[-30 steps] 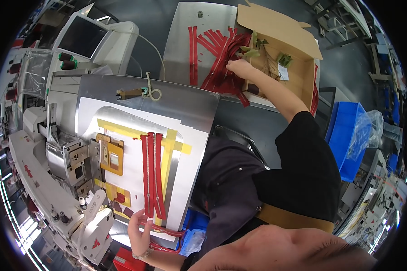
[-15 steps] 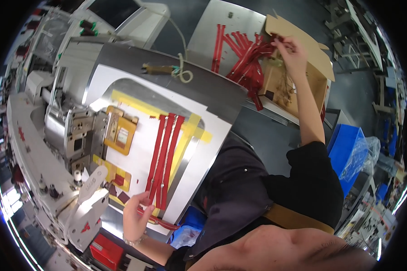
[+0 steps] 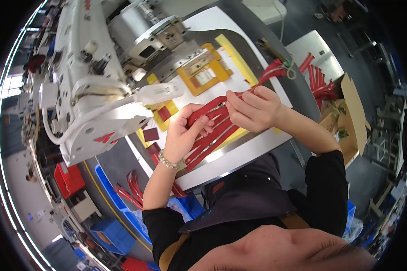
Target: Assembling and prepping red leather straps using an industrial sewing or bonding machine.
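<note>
A red zipper (image 3: 207,109) with metal teeth and a slider stretches between my two hands above the sewing table. My left hand (image 3: 183,132) has thumb and fingers closed on its lower stretch. Just past the slider, my right hand (image 3: 257,108) pinches the tape, and the far end trails beyond it to the upper right. Under my hands, more red zippers (image 3: 215,140) lie side by side on the white work plate (image 3: 239,156). A yellow clamp frame (image 3: 204,74) sits past them, near the machine head.
A white sewing machine (image 3: 99,122) stands close on the left. Loose red zippers (image 3: 321,86) lie on a side table at the right, next to an open cardboard box (image 3: 355,122). A red bin (image 3: 69,179) and a blue bin (image 3: 114,235) are at lower left.
My right hand has come from the zipper pile by the cardboard box to the work plate. Both hands now hold one zipper. The view has turned, bringing the machine closer.
</note>
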A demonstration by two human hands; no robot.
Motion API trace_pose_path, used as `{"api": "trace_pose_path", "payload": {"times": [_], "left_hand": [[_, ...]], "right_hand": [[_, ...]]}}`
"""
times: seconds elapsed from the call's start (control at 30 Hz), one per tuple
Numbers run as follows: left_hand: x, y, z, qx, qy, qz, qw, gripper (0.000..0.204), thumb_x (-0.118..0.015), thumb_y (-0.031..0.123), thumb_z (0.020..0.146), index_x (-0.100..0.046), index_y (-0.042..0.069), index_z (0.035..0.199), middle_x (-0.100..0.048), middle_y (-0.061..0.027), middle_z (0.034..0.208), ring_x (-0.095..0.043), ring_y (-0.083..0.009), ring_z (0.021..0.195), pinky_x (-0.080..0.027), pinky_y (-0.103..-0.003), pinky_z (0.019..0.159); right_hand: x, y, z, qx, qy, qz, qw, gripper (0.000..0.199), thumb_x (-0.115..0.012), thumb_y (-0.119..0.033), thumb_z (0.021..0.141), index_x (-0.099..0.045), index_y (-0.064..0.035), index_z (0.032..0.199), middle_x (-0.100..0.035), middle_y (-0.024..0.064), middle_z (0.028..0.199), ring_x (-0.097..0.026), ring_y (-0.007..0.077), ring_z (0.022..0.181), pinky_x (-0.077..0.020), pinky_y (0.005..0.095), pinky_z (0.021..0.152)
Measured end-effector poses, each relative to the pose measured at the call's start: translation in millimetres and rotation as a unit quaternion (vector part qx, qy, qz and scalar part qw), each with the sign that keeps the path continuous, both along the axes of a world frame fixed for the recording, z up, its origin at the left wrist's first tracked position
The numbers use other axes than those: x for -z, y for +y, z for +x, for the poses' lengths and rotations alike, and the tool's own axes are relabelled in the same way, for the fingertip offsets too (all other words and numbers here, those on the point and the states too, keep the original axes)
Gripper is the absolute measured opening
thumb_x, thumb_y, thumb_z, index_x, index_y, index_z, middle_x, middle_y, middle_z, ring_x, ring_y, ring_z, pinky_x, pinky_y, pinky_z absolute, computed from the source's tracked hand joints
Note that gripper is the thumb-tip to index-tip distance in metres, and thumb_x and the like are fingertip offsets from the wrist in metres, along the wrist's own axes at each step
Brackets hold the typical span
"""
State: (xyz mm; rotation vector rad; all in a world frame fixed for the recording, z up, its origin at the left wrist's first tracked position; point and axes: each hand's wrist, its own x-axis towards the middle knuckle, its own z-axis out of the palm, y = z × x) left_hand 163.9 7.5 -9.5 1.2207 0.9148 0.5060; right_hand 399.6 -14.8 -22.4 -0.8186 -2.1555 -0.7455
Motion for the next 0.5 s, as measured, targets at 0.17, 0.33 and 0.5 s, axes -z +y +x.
{"api": "trace_pose_path", "payload": {"times": [0.17,0.33,0.5], "left_hand": [[11.9,4.7,-29.0,-0.077,0.018,0.057,0.995,0.021,-0.057,0.008,0.092,-0.06,-0.002,0.11,-0.068,-0.0062,0.08,-0.063,-0.0088,0.068,-0.049,-0.021,0.06],[11.6,5.9,-42.4,-0.111,0.067,0.087,0.988,0.02,-0.055,0.007,0.093,-0.06,0.0,0.111,-0.067,-0.0071,0.08,-0.061,-0.0088,0.063,-0.048,-0.022,0.058],[24.2,8.5,-50.4,-0.072,0.244,0.445,0.859,0.028,-0.062,0.001,0.083,-0.062,0.006,0.111,-0.063,-0.0112,0.096,-0.063,-0.0188,0.073,-0.051,-0.028,0.063]], "right_hand": [[14.1,34.2,-11.4,0.052,-0.005,-0.169,0.984,0.018,-0.059,-0.017,0.077,-0.056,-0.013,0.094,-0.057,-0.0017,0.081,-0.053,0.0118,0.074,-0.0363,0.0279,0.066],[17.7,53.1,0.4,0.08,0.105,-0.309,0.942,0.037,-0.053,-0.002,0.081,-0.057,-0.0109,0.117,-0.059,0.0063,0.085,-0.058,0.0218,0.083,-0.0459,0.034,0.077],[-1.5,60.6,-3.2,0.02,0.044,-0.499,0.865,0.063,-0.044,0.012,0.077,-0.06,-0.025,0.126,-0.055,0.0082,0.085,-0.056,0.0243,0.078,-0.0471,0.0313,0.071]]}}
